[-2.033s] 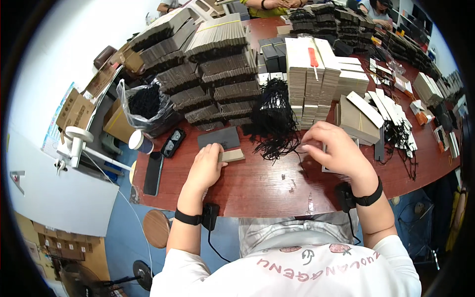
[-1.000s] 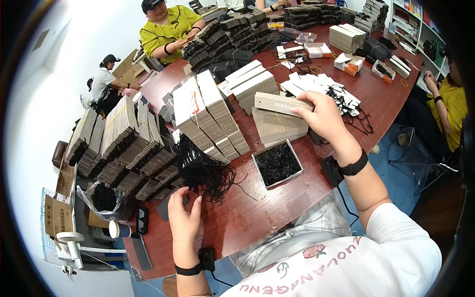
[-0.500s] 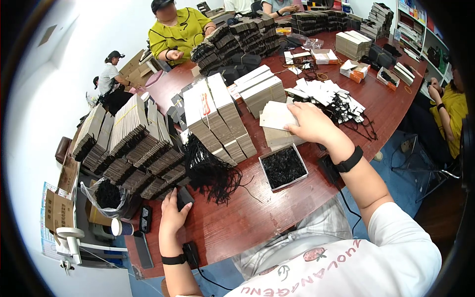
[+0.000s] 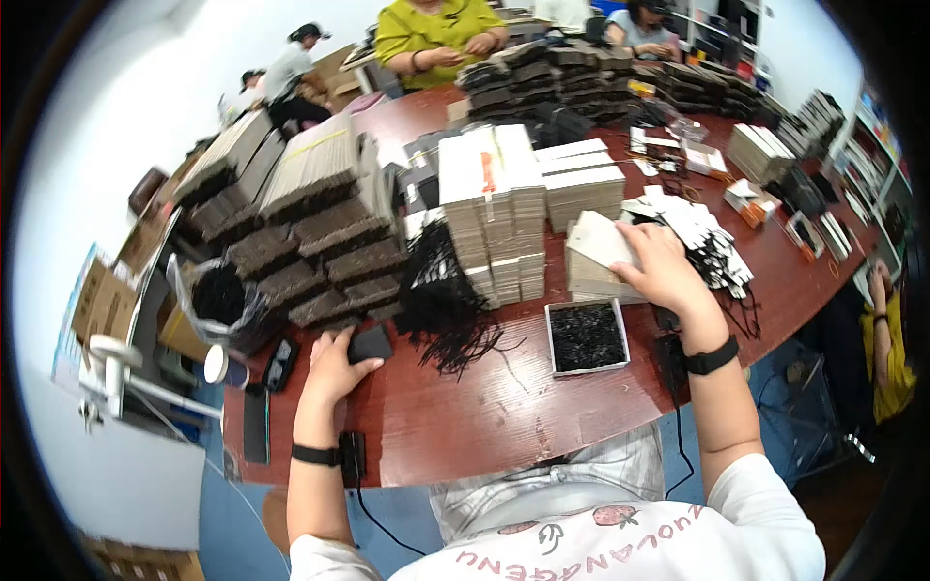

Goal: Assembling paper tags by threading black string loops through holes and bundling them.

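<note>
My left hand (image 4: 334,368) rests on the table's left part, its thumb and fingers bent round the corner of a small dark grey stack of cards (image 4: 372,342). My right hand (image 4: 666,263) reaches over a short pile of pale cards (image 4: 593,281). Its thumb and fingers are on the top white card (image 4: 603,238), which lies skewed to those beneath. Just below that pile is an open white box (image 4: 588,337) full of short black pieces. A bundle of black cords (image 4: 446,300) hangs and spreads over the table between my hands.
Tall stacks of strung cards (image 4: 305,218) rise at the left. White card blocks (image 4: 494,208) stand in the middle. Loose white tags with black cords (image 4: 693,228) lie at right. A paper cup (image 4: 221,363) and a black phone-like slab (image 4: 256,426) are at the left edge. Co-workers sit beyond.
The view has turned, so the scene sits further right in the picture. Both hands stay at the same cards; the left thumb now lies along the dark stack's near edge.
</note>
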Demonstrator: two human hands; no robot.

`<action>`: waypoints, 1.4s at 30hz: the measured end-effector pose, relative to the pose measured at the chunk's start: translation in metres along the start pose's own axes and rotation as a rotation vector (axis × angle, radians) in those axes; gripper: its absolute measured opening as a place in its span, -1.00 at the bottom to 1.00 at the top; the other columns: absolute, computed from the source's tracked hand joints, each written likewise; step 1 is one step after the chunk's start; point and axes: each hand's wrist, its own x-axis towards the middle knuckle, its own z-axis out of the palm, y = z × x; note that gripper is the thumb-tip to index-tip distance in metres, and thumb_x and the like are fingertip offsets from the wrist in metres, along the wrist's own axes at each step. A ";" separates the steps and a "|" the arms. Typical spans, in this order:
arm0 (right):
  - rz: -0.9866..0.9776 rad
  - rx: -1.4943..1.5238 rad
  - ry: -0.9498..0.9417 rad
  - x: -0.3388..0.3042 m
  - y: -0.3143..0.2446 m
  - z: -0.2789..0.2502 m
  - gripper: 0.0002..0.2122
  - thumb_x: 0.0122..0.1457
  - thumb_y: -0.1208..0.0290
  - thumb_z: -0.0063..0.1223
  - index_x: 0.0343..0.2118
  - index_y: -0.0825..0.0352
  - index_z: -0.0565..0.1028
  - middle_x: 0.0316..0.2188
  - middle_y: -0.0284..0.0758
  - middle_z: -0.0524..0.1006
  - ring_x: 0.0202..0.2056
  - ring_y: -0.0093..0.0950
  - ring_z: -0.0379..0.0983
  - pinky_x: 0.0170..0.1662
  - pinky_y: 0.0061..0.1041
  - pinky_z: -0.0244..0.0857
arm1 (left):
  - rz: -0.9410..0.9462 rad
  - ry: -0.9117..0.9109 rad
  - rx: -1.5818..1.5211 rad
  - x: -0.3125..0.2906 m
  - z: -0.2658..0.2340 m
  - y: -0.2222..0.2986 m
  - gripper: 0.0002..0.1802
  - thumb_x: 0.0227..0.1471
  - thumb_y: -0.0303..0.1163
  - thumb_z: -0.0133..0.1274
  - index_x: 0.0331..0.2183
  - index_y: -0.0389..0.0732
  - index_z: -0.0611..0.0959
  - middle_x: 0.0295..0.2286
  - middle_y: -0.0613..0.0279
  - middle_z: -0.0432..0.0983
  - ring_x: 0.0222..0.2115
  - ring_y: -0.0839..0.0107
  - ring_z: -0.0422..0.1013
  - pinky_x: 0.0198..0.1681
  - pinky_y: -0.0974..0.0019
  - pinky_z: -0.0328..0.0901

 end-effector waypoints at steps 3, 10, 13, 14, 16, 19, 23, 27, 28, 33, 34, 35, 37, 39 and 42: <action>0.021 -0.037 -0.009 -0.007 -0.001 -0.006 -0.42 -0.01 0.20 0.13 0.09 0.27 0.28 -0.03 -0.10 0.33 0.01 -0.14 0.20 0.09 -0.24 0.06 | 0.032 -0.004 -0.076 0.008 0.000 -0.004 -0.30 -0.39 -0.09 0.35 -0.15 -0.15 0.52 -0.22 -0.03 0.35 -0.10 0.00 0.25 -0.02 0.13 0.20; -0.173 0.119 0.315 -0.002 -0.060 -0.024 -0.75 0.01 0.43 0.08 -0.23 0.39 0.45 -0.27 -0.16 0.47 -0.20 -0.21 0.38 -0.11 -0.36 0.24 | 0.133 0.034 -0.154 -0.008 -0.005 0.001 -0.45 -0.40 -0.22 0.35 -0.36 -0.24 0.44 -0.45 0.01 0.48 -0.29 0.01 0.40 -0.23 0.10 0.28; -0.371 0.421 0.134 -0.016 -0.115 -0.033 -0.84 -0.03 0.49 0.10 -0.36 0.41 0.47 -0.42 -0.18 0.49 -0.34 -0.22 0.42 -0.22 -0.36 0.28 | 0.366 0.022 -0.169 -0.025 -0.011 0.036 -0.46 -0.41 -0.23 0.33 -0.39 -0.24 0.42 -0.46 0.00 0.45 -0.34 0.01 0.38 -0.29 0.09 0.26; -0.495 0.508 0.074 -0.017 -0.128 -0.022 -0.84 -0.04 0.49 0.11 -0.37 0.38 0.47 -0.42 -0.20 0.49 -0.34 -0.24 0.41 -0.24 -0.36 0.28 | 0.442 0.018 -0.185 -0.033 -0.011 0.051 -0.48 -0.41 -0.21 0.32 -0.40 -0.23 0.42 -0.46 0.01 0.44 -0.34 0.02 0.38 -0.30 0.08 0.25; -0.601 0.505 -0.029 -0.022 -0.150 -0.013 -0.83 -0.06 0.45 0.13 -0.38 0.35 0.48 -0.44 -0.22 0.47 -0.34 -0.25 0.40 -0.24 -0.34 0.29 | 0.595 0.025 -0.235 -0.048 -0.005 0.085 -0.51 -0.38 -0.19 0.29 -0.41 -0.23 0.43 -0.47 0.06 0.42 -0.35 0.06 0.37 -0.28 0.10 0.25; -0.688 0.476 -0.083 -0.024 -0.169 0.011 -0.79 -0.08 0.42 0.15 -0.35 0.35 0.48 -0.41 -0.25 0.44 -0.30 -0.27 0.38 -0.20 -0.35 0.29 | 0.649 0.064 -0.199 -0.068 0.022 0.105 -0.48 -0.34 -0.17 0.26 -0.35 -0.26 0.45 -0.41 0.08 0.37 -0.32 0.10 0.32 -0.23 0.14 0.23; -0.731 0.392 -0.251 -0.034 -0.188 0.036 -0.54 -0.13 0.39 0.20 -0.12 0.39 0.38 -0.27 -0.19 0.41 -0.22 -0.23 0.35 -0.13 -0.33 0.27 | 0.617 0.134 0.034 -0.082 0.042 0.101 -0.58 -0.21 -0.20 0.17 -0.33 -0.29 0.49 -0.39 0.04 0.35 -0.31 0.15 0.28 -0.24 0.19 0.20; -0.742 0.274 -0.339 -0.048 -0.190 0.066 -0.33 -0.09 0.38 0.14 0.11 0.45 0.13 -0.30 -0.12 0.43 -0.24 -0.19 0.40 -0.17 -0.30 0.28 | 0.616 -0.001 -0.040 -0.073 0.027 0.100 -0.64 -0.19 -0.23 0.16 -0.36 -0.29 0.54 -0.38 0.02 0.42 -0.31 0.11 0.36 -0.23 0.15 0.26; -0.707 0.273 -0.358 -0.050 -0.190 0.067 -0.32 -0.06 0.39 0.11 0.14 0.45 0.10 -0.33 -0.10 0.44 -0.28 -0.18 0.42 -0.18 -0.28 0.29 | 0.538 -0.107 -0.095 -0.074 0.018 0.103 -0.64 -0.20 -0.23 0.17 -0.37 -0.29 0.55 -0.37 0.01 0.45 -0.32 0.10 0.39 -0.23 0.14 0.28; -0.528 0.489 -0.512 -0.046 -0.183 0.059 -0.46 -0.06 0.53 0.09 0.05 0.38 0.23 -0.40 -0.06 0.50 -0.31 -0.15 0.44 -0.23 -0.29 0.31 | 0.408 -0.033 -0.163 -0.084 -0.023 0.105 -0.56 -0.28 -0.15 0.26 -0.39 -0.28 0.55 -0.43 0.08 0.50 -0.36 0.13 0.45 -0.29 0.19 0.35; -0.512 0.487 -0.503 -0.046 -0.177 0.061 -0.46 -0.06 0.53 0.09 0.05 0.38 0.23 -0.40 -0.06 0.50 -0.31 -0.15 0.44 -0.23 -0.29 0.31 | 0.342 -0.027 -0.180 -0.084 -0.033 0.104 -0.57 -0.28 -0.18 0.27 -0.40 -0.28 0.55 -0.44 0.09 0.50 -0.38 0.12 0.45 -0.31 0.20 0.35; -0.455 0.656 -0.504 -0.046 -0.172 0.069 -0.51 -0.07 0.56 0.11 -0.01 0.36 0.28 -0.40 -0.07 0.50 -0.30 -0.15 0.44 -0.23 -0.29 0.30 | 0.282 -0.030 -0.327 -0.082 -0.041 0.102 -0.59 -0.28 -0.31 0.30 -0.36 -0.29 0.54 -0.47 0.12 0.50 -0.43 0.26 0.46 -0.35 0.29 0.36; -0.357 0.884 -0.554 -0.043 -0.170 0.071 -0.60 -0.09 0.57 0.18 -0.13 0.32 0.35 -0.40 -0.18 0.51 -0.31 -0.25 0.47 -0.22 -0.36 0.32 | 0.080 -0.055 -0.893 -0.080 -0.032 0.093 -0.55 -0.27 -0.52 0.30 -0.25 -0.29 0.52 -0.48 0.27 0.48 -0.44 0.54 0.41 -0.41 0.49 0.33; -0.332 1.006 -0.563 -0.039 -0.170 0.078 -0.61 -0.08 0.61 0.15 -0.13 0.32 0.35 -0.39 -0.15 0.51 -0.29 -0.23 0.47 -0.23 -0.37 0.31 | 0.089 -0.021 -1.091 -0.080 -0.028 0.097 -0.54 -0.26 -0.58 0.29 -0.21 -0.29 0.52 -0.43 0.32 0.45 -0.43 0.63 0.37 -0.42 0.57 0.31; -0.382 1.094 -0.530 -0.040 -0.167 0.089 -0.59 -0.08 0.66 0.12 -0.11 0.32 0.35 -0.37 -0.12 0.51 -0.26 -0.24 0.49 -0.25 -0.40 0.31 | 0.344 -0.059 -0.950 -0.084 -0.033 0.123 -0.52 -0.30 -0.63 0.30 -0.22 -0.31 0.55 -0.29 0.27 0.35 -0.44 0.64 0.31 -0.43 0.61 0.27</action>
